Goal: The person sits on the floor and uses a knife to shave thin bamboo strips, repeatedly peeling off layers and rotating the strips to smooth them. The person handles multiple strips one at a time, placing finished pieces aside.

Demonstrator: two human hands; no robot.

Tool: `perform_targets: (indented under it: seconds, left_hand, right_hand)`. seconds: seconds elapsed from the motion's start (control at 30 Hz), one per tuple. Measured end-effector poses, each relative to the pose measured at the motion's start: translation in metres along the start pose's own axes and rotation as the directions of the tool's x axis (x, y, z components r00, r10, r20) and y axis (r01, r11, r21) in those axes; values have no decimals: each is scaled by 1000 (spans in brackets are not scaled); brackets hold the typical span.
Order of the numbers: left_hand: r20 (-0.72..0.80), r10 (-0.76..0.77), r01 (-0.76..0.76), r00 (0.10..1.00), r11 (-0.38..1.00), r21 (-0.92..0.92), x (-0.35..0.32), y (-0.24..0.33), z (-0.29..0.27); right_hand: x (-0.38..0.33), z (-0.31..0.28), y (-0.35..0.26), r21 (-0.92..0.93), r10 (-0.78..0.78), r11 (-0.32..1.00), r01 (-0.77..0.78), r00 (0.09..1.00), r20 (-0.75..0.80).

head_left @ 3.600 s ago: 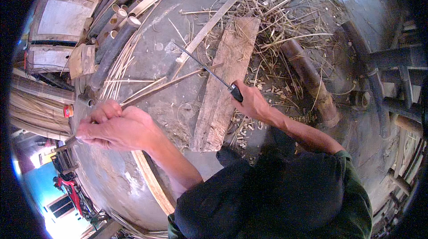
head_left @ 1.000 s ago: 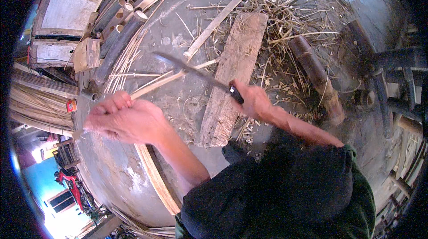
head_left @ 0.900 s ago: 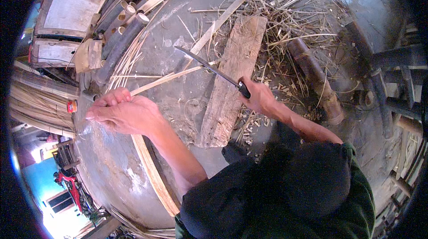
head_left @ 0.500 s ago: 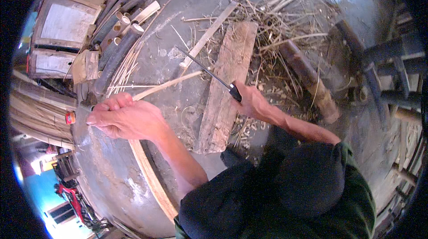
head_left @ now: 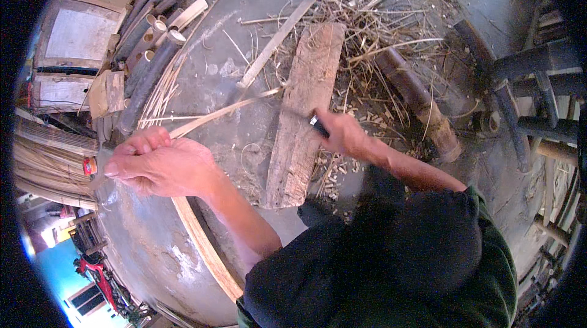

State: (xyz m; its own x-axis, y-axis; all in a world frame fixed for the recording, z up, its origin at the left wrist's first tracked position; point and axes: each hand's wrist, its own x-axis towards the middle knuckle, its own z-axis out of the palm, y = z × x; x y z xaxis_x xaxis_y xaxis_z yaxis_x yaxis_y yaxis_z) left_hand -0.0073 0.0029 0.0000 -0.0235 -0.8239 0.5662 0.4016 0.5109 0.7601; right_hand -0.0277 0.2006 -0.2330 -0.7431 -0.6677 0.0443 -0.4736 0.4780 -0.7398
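My left hand [head_left: 162, 163] is closed on a pale bamboo strip [head_left: 214, 112], which slants from the fingers toward the wooden board. A faint, blurred piece shows at the hand's other side, by the thumb. Over the board [head_left: 304, 95], my right hand [head_left: 345, 134] grips a knife by its black handle [head_left: 318, 126]. The knife's blade is smeared by motion and points left, near the strip's far end; whether they touch I cannot tell.
Shavings [head_left: 342, 22] and small cut pieces [head_left: 330, 175] litter the floor beyond and right of the board. A dark bamboo pole [head_left: 416, 98] lies at the right. Bamboo tubes [head_left: 153, 77] are at upper left; a long split piece [head_left: 205, 248] lies near my left forearm.
The knife blade, sharp half a second ago, is now blurred and has swung. The bamboo strip's far end has shifted toward the board. The whole view has moved slightly.
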Motion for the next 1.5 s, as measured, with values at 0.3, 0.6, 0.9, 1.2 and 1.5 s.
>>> perform_targets:
  seconds: [0.3, 0.6, 0.9, 1.2, 1.5]
  left_hand:
    - [38, -151, 156, 988, 966, -208, -7, 14, 4]
    - [38, -9, 16, 999, 984, -180, -4, 0, -3]
    - [31, -10, 14, 999, 993, -117, -3, -14, 8]
    - [43, 11, -8, 999, 997, -72, 17, -5, -15]
    - [269, -44, 144, 962, 921, -362, 24, -23, -16]
  right_hand:
    - [3, -44, -70, 343, -49, 938, 44, 999, 6]
    - [4, -10, -61, 137, -40, 990, 47, 998, -54]
    - [-1, -28, -44, 240, -18, 971, 18, 1000, -5]
    - [1, 3, 2, 150, 116, 982, -115, 993, 4]
    - [6, -20, -35, 156, 38, 987, -47, 997, 62]
